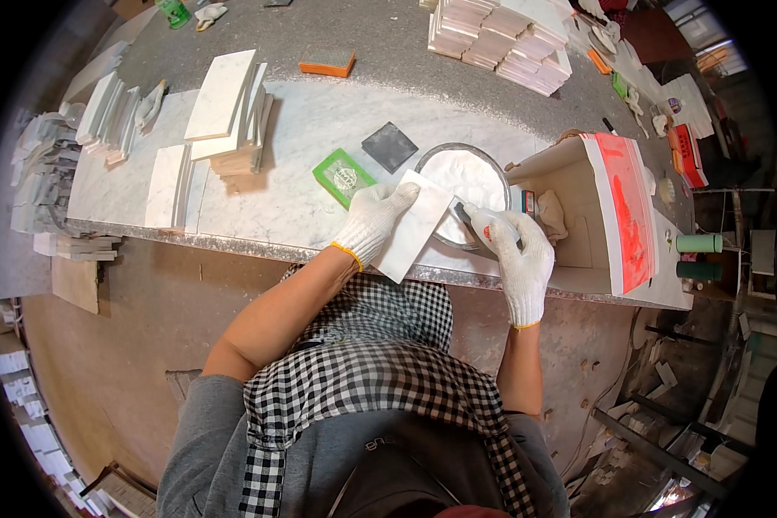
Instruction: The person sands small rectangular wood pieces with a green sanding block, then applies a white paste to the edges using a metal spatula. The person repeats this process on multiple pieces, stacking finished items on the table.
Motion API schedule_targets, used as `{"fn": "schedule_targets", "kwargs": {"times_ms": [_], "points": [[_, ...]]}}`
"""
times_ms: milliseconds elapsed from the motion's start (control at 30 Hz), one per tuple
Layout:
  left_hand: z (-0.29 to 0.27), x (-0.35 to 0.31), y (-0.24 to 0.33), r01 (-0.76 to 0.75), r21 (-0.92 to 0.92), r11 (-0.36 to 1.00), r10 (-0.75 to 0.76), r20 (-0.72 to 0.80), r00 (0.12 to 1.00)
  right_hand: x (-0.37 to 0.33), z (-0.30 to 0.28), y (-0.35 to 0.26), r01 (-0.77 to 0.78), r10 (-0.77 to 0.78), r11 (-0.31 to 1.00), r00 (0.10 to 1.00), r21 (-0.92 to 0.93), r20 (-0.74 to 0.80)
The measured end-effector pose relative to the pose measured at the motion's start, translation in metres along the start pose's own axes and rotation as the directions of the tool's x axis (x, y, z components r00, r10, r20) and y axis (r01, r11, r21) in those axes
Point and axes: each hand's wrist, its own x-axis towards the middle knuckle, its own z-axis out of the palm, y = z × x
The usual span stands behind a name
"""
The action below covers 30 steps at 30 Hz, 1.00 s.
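**Loading the blade, tile held ready**

While my left hand (373, 220), gloved in white, grips a white marble tile (414, 226) by its upper corner, fingers curled over the edge, I tilt the tile above the near edge of the table (302, 121). My right hand (518, 255) is closed around the handle of a small scraper (463, 212), whose blade reaches into the round metal bowl (430, 160) of white paste just beside the tile. I judge this to be the buttering step: taking up paste to spread on the tile. Next I need a modest load on the blade and a steady tilt, so nothing drips. Beyond the bowl lie a green pad (343, 176) and a dark square (389, 146); tile stacks (229, 112) stand farther left, an open carton (578, 207) to my right.
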Motion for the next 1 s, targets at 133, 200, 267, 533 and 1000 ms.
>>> {"fn": "schedule_targets", "kwargs": {"times_ms": [133, 200, 267, 533, 1000], "points": [[-0.001, 0.003, -0.003, -0.001, -0.022, 1.000, 0.001, 0.011, 1.000, 0.000, -0.001, -0.003, 0.025, -0.025, 0.999, 1.000, -0.047, -0.007], [-0.001, 0.002, -0.002, -0.004, -0.018, 1.000, 0.005, 0.011, 1.000, 0.000, -0.001, -0.004, 0.045, -0.045, 0.997, 0.999, -0.070, -0.007], [-0.001, 0.002, -0.002, -0.008, -0.019, 1.000, 0.008, 0.013, 1.000, 0.000, -0.002, -0.009, 0.057, -0.057, 0.995, 0.998, -0.087, -0.007], [0.000, -0.002, 0.001, -0.016, -0.040, 0.999, 0.016, 0.008, 1.000, -0.001, -0.003, -0.015, 0.104, -0.106, 0.985, 0.994, -0.135, -0.010], [0.000, -0.001, 0.000, -0.010, -0.030, 0.999, 0.011, 0.009, 1.000, -0.002, -0.001, -0.015, 0.197, -0.208, 0.960, 0.978, -0.197, -0.036]]}}
